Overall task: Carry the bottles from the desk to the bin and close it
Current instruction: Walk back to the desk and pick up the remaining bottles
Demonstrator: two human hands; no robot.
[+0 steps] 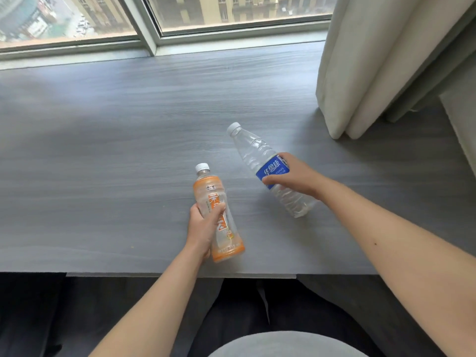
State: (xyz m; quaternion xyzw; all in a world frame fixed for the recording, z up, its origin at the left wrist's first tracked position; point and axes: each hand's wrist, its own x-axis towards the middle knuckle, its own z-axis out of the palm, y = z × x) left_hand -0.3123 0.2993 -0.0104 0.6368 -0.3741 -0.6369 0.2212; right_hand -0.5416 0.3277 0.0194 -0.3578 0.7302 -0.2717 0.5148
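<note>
Grey wood-grain desk (103,150) is seen below a window (231,11), with a curtain (360,60) at its right. An orange-labelled bottle (219,215) is gripped around its middle by the left hand (203,228), near the front edge. A clear bottle with a blue label (268,166) is clasped by the right hand (296,176), tilted, cap pointing away.

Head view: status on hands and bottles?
Left hand grips orange-label bottle. Right hand grips blue-label bottle. Both over the desk. Bin not in view; nothing blocking.
</note>
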